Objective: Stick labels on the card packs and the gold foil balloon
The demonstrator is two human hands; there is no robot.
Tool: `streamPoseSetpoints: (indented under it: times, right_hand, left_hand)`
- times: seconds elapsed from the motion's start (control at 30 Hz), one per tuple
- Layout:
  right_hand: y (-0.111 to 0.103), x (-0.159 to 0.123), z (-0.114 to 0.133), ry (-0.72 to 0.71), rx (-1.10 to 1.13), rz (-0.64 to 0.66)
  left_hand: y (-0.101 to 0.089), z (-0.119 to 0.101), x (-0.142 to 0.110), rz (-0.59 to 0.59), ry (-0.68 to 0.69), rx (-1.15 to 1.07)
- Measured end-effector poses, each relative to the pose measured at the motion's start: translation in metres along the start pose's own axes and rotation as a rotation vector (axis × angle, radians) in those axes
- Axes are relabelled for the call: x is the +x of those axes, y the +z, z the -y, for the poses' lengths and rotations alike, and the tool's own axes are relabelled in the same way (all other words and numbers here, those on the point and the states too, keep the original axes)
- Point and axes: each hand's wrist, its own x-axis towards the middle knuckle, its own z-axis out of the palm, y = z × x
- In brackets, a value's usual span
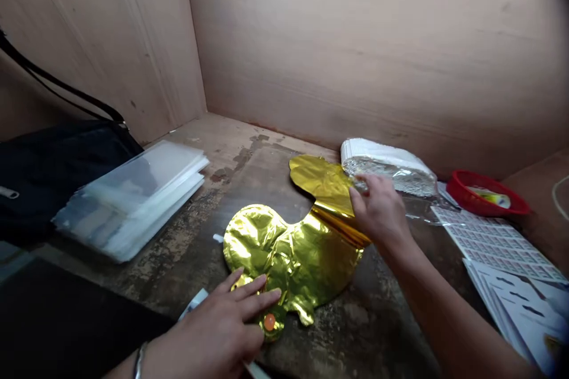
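Note:
A flat gold foil balloon (306,260) lies on the worn table, its upper part folded over along a crease. My left hand (226,314) rests palm down on its lower left part, fingers spread. Close to these fingertips is a small orange dot (269,322) on the foil. A pale strip (193,302) shows partly from beneath the same hand. At the upper right edge of the foil, my right hand (380,207) is closed, thumb and fingers bent around the edge; the fingertips are partly hidden.
On the left lie a stack of clear plastic sleeves (146,201) and a dark bag (66,160). A plastic-wrapped white stack (386,163) stands against the back board. To the right are a red basket (484,192), printed sticker sheets (502,243) and white cards (515,308).

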Motion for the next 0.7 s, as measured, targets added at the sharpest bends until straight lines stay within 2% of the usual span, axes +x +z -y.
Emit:
streamPoseSetpoints:
  times: [0.07,0.1,0.13,0.2,0.27,0.33,0.37,0.47,0.6,0.7]
  right_hand:
    - [-0.012,-0.057,0.012,-0.106,0.073,0.137]
    - [-0.017,-0.084,0.018,-0.189,0.206,0.269]
    - [-0.022,-0.109,0.023,-0.193,0.336,0.415]
    - [-0.027,-0.147,0.03,-0.078,0.609,0.663]
    - [-0.026,-0.168,0.034,0.109,0.852,0.817]
    - [-0.023,-0.176,0.035,0.231,0.993,0.853]
    - [-0.023,-0.177,0.035,0.26,1.018,0.828]
    - [-0.026,-0.174,0.035,0.254,0.983,0.751]
    - [-0.031,-0.171,0.039,0.259,0.861,0.841]
    - [-0.028,-0.173,0.042,0.332,0.853,0.826]
  left_hand:
    - [-0.019,-0.011,-0.001,-0.006,-0.105,-0.136]
    - [-0.027,-0.016,0.0,-0.02,-0.149,-0.215]
    - [-0.034,-0.019,0.001,-0.005,-0.206,-0.305]
    - [-0.042,-0.023,0.006,0.068,-0.375,-0.547]
    - [-0.043,-0.025,0.012,0.14,-0.508,-0.784]
    - [-0.041,-0.025,0.017,0.173,-0.572,-0.935]
    - [-0.038,-0.024,0.018,0.175,-0.59,-0.973]
    - [-0.032,-0.022,0.019,0.166,-0.624,-1.026]
    - [-0.028,-0.024,0.016,0.182,-0.607,-1.022]
    - [-0.033,-0.032,0.013,0.156,-0.54,-0.87]
